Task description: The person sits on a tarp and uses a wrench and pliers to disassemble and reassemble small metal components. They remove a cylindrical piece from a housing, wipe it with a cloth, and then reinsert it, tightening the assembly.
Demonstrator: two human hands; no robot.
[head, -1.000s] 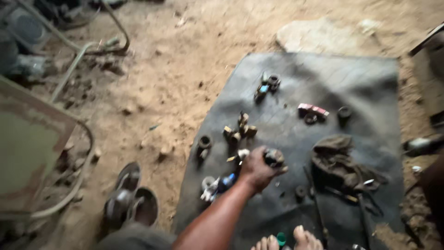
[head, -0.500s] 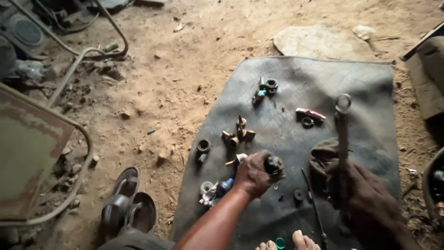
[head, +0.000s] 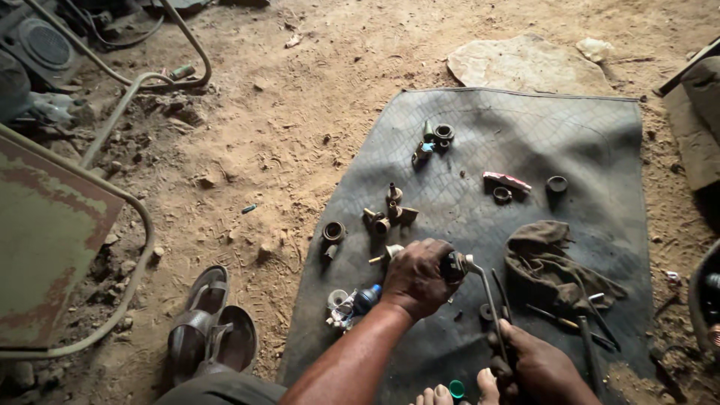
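Observation:
My left hand (head: 417, 279) is closed over a small dark metal part (head: 454, 265) pressed on the black rubber mat (head: 517, 135). My right hand (head: 534, 366) grips the handle of a thin metal wrench (head: 487, 298) whose head meets that part. Around my left hand lie small brass and steel fittings (head: 387, 214), a ring-shaped part (head: 333, 232) and a blue-capped piece (head: 366, 298). My bare toes (head: 459, 393) show at the bottom edge.
A dirty rag (head: 547, 262) with thin tools lies right of the hands. More rings (head: 556, 184) and fittings (head: 433, 139) sit farther up the mat. Worn sandals (head: 206, 330) rest on the dirt at left, beside a rusty metal frame (head: 52, 232). A flat stone (head: 525, 64) lies beyond the mat.
My right hand came in from the right with the wrench and brought it down onto the part under my left hand. The left hand stayed on the part.

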